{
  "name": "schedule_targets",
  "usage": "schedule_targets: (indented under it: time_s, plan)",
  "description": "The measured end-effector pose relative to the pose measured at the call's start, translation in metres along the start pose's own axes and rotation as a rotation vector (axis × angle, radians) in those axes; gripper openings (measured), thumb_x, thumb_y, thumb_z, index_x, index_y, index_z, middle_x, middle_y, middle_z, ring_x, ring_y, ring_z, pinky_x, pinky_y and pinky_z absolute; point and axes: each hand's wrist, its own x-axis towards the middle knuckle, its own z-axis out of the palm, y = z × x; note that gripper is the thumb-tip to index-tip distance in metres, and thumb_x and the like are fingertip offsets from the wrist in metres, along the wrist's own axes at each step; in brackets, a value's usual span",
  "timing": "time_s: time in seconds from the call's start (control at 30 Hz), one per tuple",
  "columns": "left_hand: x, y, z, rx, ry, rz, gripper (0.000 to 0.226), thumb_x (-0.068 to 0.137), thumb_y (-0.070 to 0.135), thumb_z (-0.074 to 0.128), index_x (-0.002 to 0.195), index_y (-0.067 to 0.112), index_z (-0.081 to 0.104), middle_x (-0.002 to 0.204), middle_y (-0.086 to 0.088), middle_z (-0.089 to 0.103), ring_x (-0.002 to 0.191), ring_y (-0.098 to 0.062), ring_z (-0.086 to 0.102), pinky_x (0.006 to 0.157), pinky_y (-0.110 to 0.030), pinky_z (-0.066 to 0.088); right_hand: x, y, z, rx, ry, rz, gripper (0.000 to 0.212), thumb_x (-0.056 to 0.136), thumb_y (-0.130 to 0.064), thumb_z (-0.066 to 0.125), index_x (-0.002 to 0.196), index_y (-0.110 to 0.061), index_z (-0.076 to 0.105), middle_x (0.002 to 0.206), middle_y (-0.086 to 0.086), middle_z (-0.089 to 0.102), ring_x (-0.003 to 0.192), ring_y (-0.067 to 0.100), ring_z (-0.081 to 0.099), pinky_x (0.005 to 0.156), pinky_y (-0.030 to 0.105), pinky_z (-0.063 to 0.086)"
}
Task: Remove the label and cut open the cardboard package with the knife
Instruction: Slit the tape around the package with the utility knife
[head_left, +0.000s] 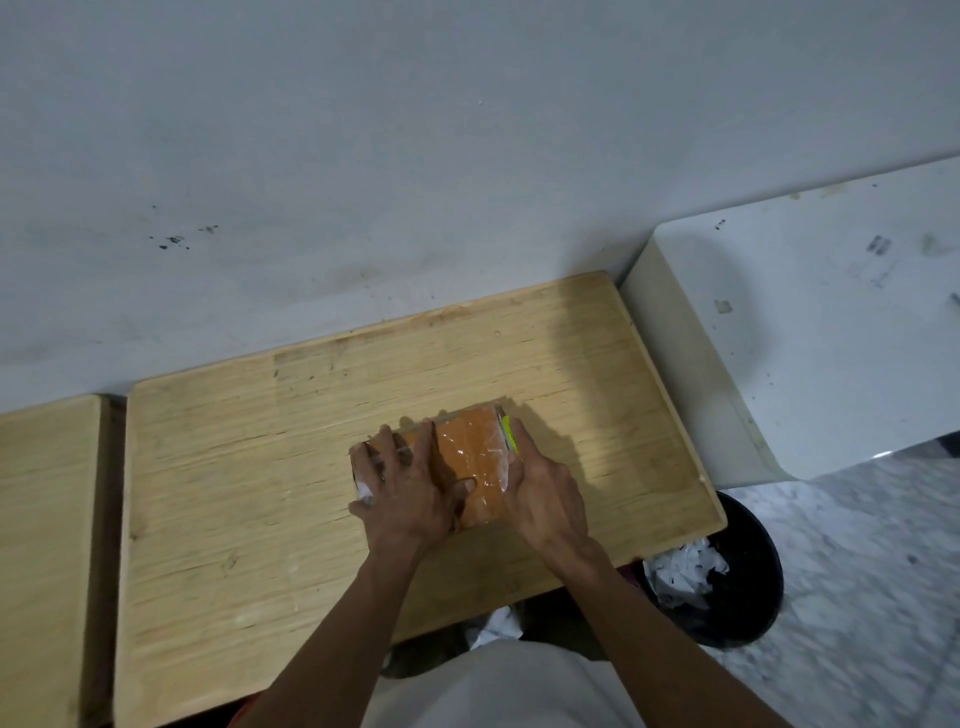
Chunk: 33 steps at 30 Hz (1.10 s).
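Observation:
A brown cardboard package (475, 460) wrapped in shiny clear tape lies on the wooden table (260, 467). My left hand (408, 486) presses flat on its left half, fingers spread, with white label paper showing under the fingertips at the left edge. My right hand (545, 491) grips the package's right side. A yellow-green knife handle (509, 434) pokes out at the package's far right corner, by my right fingertips; the blade is hidden.
A second wooden table (47, 545) stands to the left. A white cabinet (805, 322) stands at the right. Below the table's right corner is a black bin (727, 577) with crumpled white paper. A wall runs behind the table.

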Motion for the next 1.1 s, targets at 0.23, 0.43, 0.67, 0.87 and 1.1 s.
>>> schedule_targets:
  time_s: [0.23,0.43,0.67,0.87,1.1]
  plan:
    - [0.0,0.0,0.001,-0.006,0.009,0.003,0.092,0.079,0.074,0.055,0.148,0.053,-0.001,0.162,0.002,-0.014,0.146,-0.038,-0.02,0.101,-0.072,0.03,-0.009,-0.002,0.002,-0.018,-0.024,0.02,0.06,0.1,-0.019,0.042,0.153,-0.031,0.019,0.067,-0.002,0.053,0.056,0.014,0.053,0.052,0.026,0.04]
    - [0.0,0.001,-0.001,-0.01,0.005,0.014,0.091,0.08,0.072,0.056,0.15,0.05,0.002,0.162,0.0,-0.015,0.146,-0.038,-0.019,0.101,-0.071,0.03,-0.015,-0.001,-0.004,-0.103,-0.08,0.048,0.065,0.096,-0.012,0.048,0.152,-0.028,0.019,0.08,0.007,0.067,0.063,0.019,0.058,0.057,0.031,0.046]
    - [0.001,-0.002,0.0,-0.007,0.011,0.033,0.092,0.079,0.071,0.057,0.149,0.049,0.001,0.162,-0.001,-0.015,0.146,-0.039,-0.019,0.102,-0.072,0.029,-0.037,0.011,0.0,-0.093,-0.095,0.052,0.056,0.098,-0.015,0.041,0.15,-0.027,0.025,0.068,0.001,0.057,0.059,0.018,0.058,0.057,0.033,0.051]
    - [0.003,-0.002,0.002,-0.027,0.011,0.046,0.092,0.079,0.071,0.058,0.149,0.049,0.001,0.163,-0.002,-0.014,0.146,-0.04,-0.018,0.101,-0.073,0.029,-0.061,0.031,0.003,-0.09,-0.12,0.102,0.059,0.096,-0.013,0.039,0.15,-0.029,0.024,0.073,0.003,0.059,0.063,0.017,0.058,0.058,0.03,0.046]
    - [0.002,-0.004,0.002,-0.043,0.006,0.046,0.093,0.079,0.067,0.062,0.148,0.049,0.003,0.162,0.0,-0.013,0.146,-0.039,-0.018,0.102,-0.073,0.027,-0.1,0.065,0.011,-0.021,-0.068,0.054,0.06,0.099,-0.016,0.043,0.15,-0.039,0.021,0.054,-0.01,0.038,0.044,0.006,0.039,0.042,0.02,0.033]
